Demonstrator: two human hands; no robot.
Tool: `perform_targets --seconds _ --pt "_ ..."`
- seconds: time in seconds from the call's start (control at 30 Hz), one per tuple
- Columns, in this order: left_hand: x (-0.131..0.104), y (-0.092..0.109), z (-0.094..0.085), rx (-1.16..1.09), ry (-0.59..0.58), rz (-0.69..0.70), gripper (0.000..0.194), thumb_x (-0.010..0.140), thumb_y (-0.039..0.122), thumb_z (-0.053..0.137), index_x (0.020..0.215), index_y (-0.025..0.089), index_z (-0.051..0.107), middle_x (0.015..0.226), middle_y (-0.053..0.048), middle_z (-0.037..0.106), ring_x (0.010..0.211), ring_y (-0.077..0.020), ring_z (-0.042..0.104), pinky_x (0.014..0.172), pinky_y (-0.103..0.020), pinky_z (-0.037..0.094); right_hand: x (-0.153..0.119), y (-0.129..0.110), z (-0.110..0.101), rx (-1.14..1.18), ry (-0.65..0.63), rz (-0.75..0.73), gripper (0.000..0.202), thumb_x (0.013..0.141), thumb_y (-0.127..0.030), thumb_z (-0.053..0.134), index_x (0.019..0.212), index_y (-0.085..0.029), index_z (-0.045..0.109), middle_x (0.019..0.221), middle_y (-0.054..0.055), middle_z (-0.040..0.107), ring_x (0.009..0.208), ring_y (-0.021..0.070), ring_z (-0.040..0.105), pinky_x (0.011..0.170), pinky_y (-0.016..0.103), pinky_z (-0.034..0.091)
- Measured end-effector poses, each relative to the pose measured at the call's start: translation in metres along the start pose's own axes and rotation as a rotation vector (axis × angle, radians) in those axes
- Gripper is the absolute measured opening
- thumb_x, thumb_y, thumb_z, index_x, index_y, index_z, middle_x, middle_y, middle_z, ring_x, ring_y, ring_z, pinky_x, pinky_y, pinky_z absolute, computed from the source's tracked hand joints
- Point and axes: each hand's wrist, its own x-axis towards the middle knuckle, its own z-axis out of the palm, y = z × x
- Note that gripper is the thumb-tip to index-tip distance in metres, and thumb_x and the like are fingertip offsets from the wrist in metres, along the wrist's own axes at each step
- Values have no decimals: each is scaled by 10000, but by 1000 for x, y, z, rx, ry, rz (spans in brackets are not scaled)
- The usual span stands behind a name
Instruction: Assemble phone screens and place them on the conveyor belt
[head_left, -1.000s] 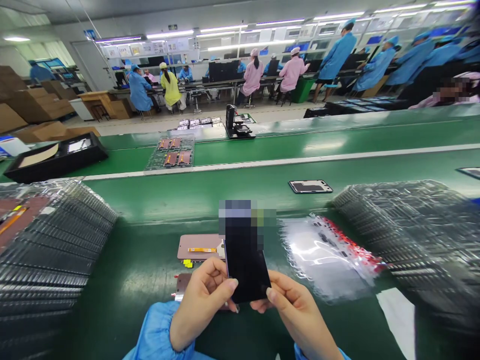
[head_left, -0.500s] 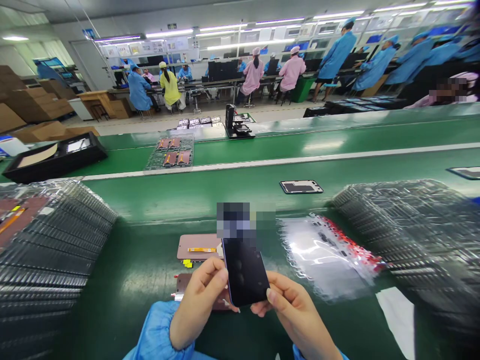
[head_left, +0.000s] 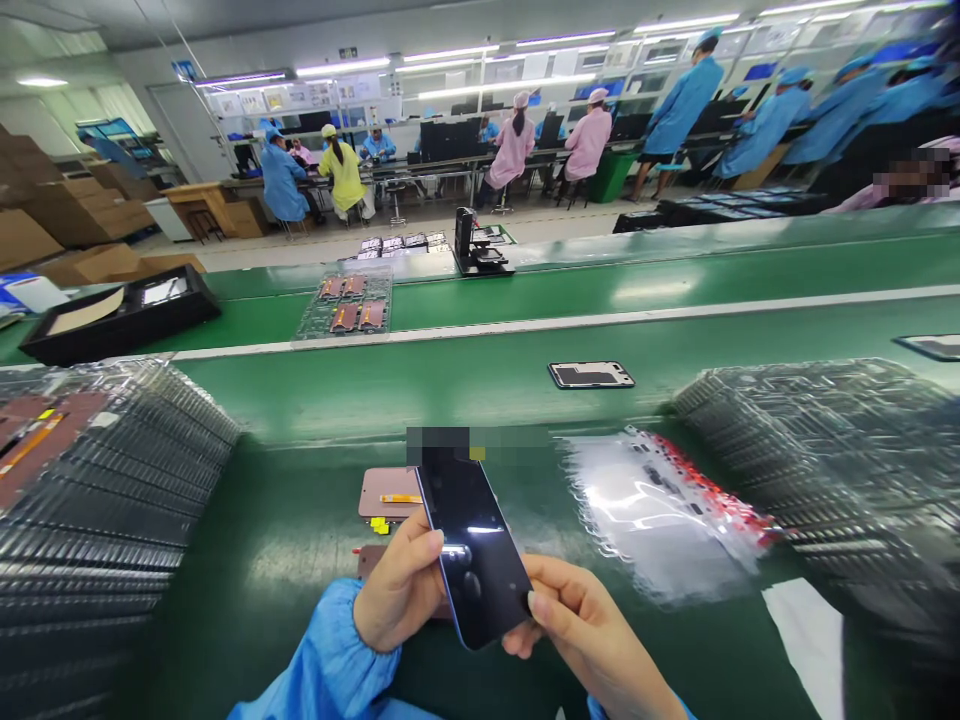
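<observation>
A dark, glossy phone-shaped piece [head_left: 480, 560] is held tilted above the green bench, its top end hidden by blurred blocks. My left hand [head_left: 403, 580] grips its left edge, thumb on the rim. My right hand [head_left: 570, 610] pinches its lower right corner between thumb and fingers. Behind my left hand lies a pinkish-brown panel [head_left: 386, 490] with an orange flex strip and yellow tabs. A second brown panel [head_left: 370, 560] is mostly covered by my left hand.
Stacked clear trays stand at left [head_left: 127, 480] and right [head_left: 847, 450]. Clear films with red tabs [head_left: 660, 510] and white paper [head_left: 806, 640] lie right. A phone frame [head_left: 591, 375] sits on the green belt [head_left: 480, 385]. People work at benches behind.
The held piece has swung its top leftward, come lower and now shows bright reflections. My left hand has shifted slightly right. On the belt, the phone frame has moved a little left.
</observation>
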Motion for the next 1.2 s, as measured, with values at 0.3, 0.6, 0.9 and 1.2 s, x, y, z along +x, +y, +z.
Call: perform_targets --seconds 0.3,0.6,0.9,1.2 --pt "2 -1 1 34 -59 28 490 840 330 638 1306 188 584 1370 -132 590 1212 -338 568 1004 -484 464 -2 1 -1 -99 -25 -12 406 869 -469 673 1143 -172 708 699 61 751 638 164 704 609 252 530" --pt "6 9 -8 44 -133 -72 670 734 270 771 1359 259 529 1199 -82 674 1146 -286 610 1016 -458 449 3 -18 -10 -228 -123 76 449 891 -477 630 1197 -153 685 677 63 738 614 176 693 597 275 539" --pt "9 5 5 112 203 147 652 776 293 749 1363 348 471 1314 -35 575 1280 -288 504 1103 -448 371 -10 -16 26 -1325 390 -1151 205 892 -204 671 1089 -226 722 919 57 688 864 191 641 862 359 520" --pt "15 -4 2 86 26 366 587 791 290 725 1332 357 508 1276 -38 542 1232 -317 539 1014 -492 483 -1 -14 44 -1492 474 -1321 253 918 -48 597 863 -238 755 865 -6 633 817 101 583 959 330 449"
